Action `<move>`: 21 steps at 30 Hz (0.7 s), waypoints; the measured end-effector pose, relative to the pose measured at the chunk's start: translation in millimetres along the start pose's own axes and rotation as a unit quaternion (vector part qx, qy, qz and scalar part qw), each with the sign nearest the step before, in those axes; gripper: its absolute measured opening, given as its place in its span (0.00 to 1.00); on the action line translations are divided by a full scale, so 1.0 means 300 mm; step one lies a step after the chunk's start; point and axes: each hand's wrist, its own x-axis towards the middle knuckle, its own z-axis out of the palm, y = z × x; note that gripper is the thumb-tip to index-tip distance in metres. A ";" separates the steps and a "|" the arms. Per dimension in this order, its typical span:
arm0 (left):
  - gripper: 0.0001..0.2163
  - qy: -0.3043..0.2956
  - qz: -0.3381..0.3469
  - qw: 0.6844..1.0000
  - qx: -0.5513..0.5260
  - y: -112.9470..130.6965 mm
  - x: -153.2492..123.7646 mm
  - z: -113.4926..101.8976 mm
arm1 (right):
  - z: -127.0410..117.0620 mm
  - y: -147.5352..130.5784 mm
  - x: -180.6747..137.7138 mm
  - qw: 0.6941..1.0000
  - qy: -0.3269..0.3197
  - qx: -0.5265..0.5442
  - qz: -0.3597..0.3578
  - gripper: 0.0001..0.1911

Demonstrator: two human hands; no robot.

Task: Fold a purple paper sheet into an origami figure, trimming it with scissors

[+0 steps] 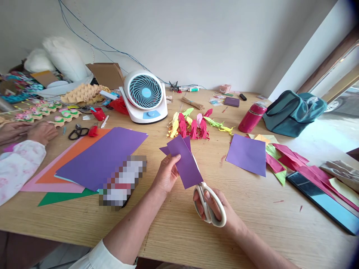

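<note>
Between thumb and fingers, my left hand point(167, 172) pinches a folded piece of purple paper point(187, 166) above the table. My right hand point(221, 207) grips white-handled scissors point(217, 220), with thumb and fingers through the loops. The blades run up along the right edge of the paper and are mostly hidden behind it. To the right lies a purple paper square point(246, 154). On the left, a stack of coloured sheets has a purple sheet point(103, 157) on top. Beyond my hands sit several folded paper figures point(193, 127) in red, yellow, green and pink.
A white fan point(145, 95) stands at the back. A red bottle point(252, 117) and a teal bag point(294, 112) are at the right, near a phone point(322, 201) and paper scraps point(300, 160). Black scissors point(78, 132) lie left, beside another person's hands point(42, 131).
</note>
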 end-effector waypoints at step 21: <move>0.12 -0.021 0.048 0.999 0.016 -0.009 -0.008 0.011 | 0.006 0.035 0.007 0.997 -0.027 0.064 -0.043 0.26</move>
